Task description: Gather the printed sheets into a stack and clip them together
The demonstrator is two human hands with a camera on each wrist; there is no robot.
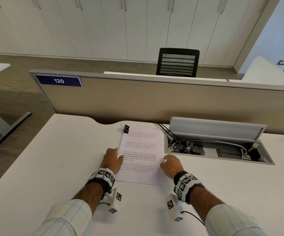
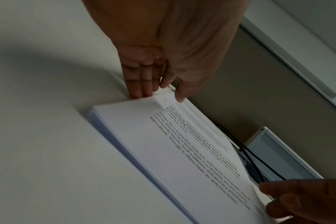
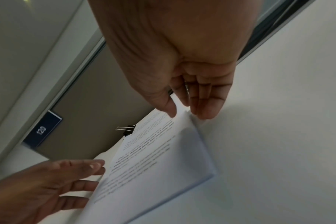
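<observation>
A stack of printed sheets (image 1: 140,159) lies on the white desk (image 1: 52,167), squared up. My left hand (image 1: 114,156) rests against its left edge, straight fingers (image 2: 142,84) on the desk beside the sheets and the thumb on the top sheet (image 2: 182,151). My right hand (image 1: 169,161) does the same at the right edge, fingers (image 3: 203,103) straight and thumb tip on the paper (image 3: 153,166). A black binder clip (image 1: 126,128) sits at the stack's far left corner, wire handles pointing left, also seen as the clip (image 3: 128,130). I cannot tell whether it bites the sheets.
An open cable hatch (image 1: 219,151) with a raised lid (image 1: 214,128) and cables lies just right of the stack. A beige partition (image 1: 155,99) with a "120" sign (image 1: 59,80) bounds the desk's far side. A black chair (image 1: 178,63) stands beyond it.
</observation>
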